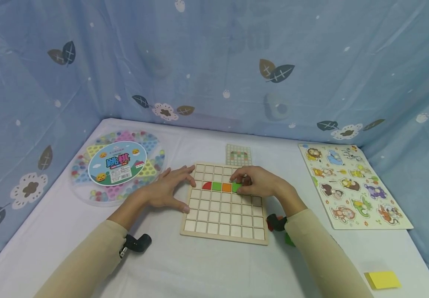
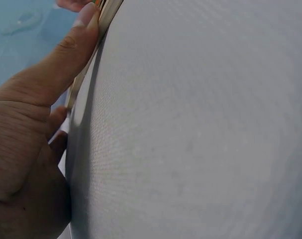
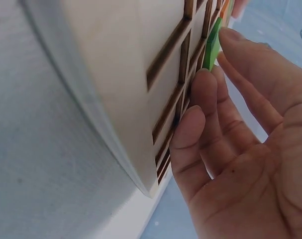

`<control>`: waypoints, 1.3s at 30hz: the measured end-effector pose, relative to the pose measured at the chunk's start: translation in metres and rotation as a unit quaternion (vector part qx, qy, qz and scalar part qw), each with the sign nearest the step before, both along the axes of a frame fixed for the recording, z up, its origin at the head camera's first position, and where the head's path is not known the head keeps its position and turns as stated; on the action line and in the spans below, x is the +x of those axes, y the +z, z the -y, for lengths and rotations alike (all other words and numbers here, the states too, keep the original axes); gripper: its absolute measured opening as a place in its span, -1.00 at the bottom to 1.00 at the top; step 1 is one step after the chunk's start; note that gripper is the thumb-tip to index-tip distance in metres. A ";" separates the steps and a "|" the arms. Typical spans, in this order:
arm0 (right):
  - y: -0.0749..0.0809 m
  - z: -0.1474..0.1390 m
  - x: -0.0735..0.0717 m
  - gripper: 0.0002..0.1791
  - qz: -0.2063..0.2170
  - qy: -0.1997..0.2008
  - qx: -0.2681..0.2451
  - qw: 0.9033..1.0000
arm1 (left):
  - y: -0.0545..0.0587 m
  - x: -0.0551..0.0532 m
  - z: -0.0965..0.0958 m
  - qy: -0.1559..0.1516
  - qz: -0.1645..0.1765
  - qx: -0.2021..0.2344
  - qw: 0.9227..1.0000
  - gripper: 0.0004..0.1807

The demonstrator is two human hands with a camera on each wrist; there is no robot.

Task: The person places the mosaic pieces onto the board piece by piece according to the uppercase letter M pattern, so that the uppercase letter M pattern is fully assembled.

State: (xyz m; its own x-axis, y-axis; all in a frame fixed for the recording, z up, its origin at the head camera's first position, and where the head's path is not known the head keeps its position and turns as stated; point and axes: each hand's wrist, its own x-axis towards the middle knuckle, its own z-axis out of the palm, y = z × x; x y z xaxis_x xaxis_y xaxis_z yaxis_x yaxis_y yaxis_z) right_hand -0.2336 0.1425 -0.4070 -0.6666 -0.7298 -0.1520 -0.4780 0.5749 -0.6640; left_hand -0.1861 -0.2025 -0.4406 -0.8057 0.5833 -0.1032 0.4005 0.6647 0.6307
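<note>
A square wooden grid board [image 1: 219,239] lies on the table. In one of its rows sit a red rounded piece [image 1: 207,186], a green square tile [image 1: 216,186] and an orange square tile [image 1: 227,187]. My right hand [image 1: 260,182] pinches another green piece [image 3: 213,45] beside the orange one; the fingers partly cover its shape. Along the board's left edge rests my left hand [image 1: 165,190], thumb touching the rim and fingers spread near the upper corner. A small pattern card [image 1: 238,154] with a printed grid lies just behind the board.
At the left is a round checkers set [image 1: 117,163] with coloured beads. An animal puzzle board [image 1: 352,186] lies at the right. Under my right forearm, red [image 1: 270,224] and green [image 1: 289,240] pieces show partly. A yellow block [image 1: 382,280] lies near the front right.
</note>
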 end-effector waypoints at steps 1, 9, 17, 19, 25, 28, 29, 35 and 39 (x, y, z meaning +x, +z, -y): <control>0.000 0.000 0.000 -0.65 0.001 -0.001 0.000 1.000 | 0.000 0.000 0.000 0.000 0.000 0.000 1.000 -0.27; -0.001 -0.001 0.000 -0.65 -0.002 -0.004 0.000 1.000 | 0.001 0.000 0.000 -0.001 0.000 0.001 1.000 -0.27; -0.001 -0.004 0.000 -0.65 -0.001 -0.009 -0.002 1.000 | 0.000 -0.001 0.000 0.000 -0.002 -0.001 1.000 -0.27; -0.002 -0.005 0.000 -0.66 -0.001 -0.010 -0.002 1.000 | 0.000 -0.001 0.000 0.000 -0.002 0.000 1.000 -0.27; 0.001 -0.007 0.002 -0.65 0.015 -0.012 -0.012 1.000 | 0.001 0.000 0.000 0.002 0.002 0.003 1.000 -0.26; 0.002 -0.008 0.003 -0.66 0.023 -0.012 -0.017 1.000 | 0.001 0.000 0.000 0.004 0.002 0.001 1.000 -0.25; 0.002 -0.008 0.003 -0.66 0.023 -0.011 -0.019 0.999 | 0.001 0.000 0.000 0.005 0.002 0.001 1.000 -0.25; 0.003 -0.011 0.005 -0.64 0.010 -0.010 -0.018 1.000 | 0.001 0.000 0.000 0.005 0.002 0.003 1.000 -0.27; 0.008 -0.015 0.008 -0.63 0.002 -0.012 -0.019 1.000 | 0.001 0.000 -0.001 0.006 0.001 0.001 1.000 -0.28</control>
State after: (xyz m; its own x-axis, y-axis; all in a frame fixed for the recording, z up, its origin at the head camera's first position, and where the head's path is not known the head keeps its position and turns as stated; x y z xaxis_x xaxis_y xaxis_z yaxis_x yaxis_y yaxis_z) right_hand -0.2256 0.1577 -0.3995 -0.6837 -0.7186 -0.1270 -0.4617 0.5607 -0.6874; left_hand -0.1857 -0.2018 -0.4396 -0.8121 0.5743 -0.1037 0.3910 0.6674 0.6338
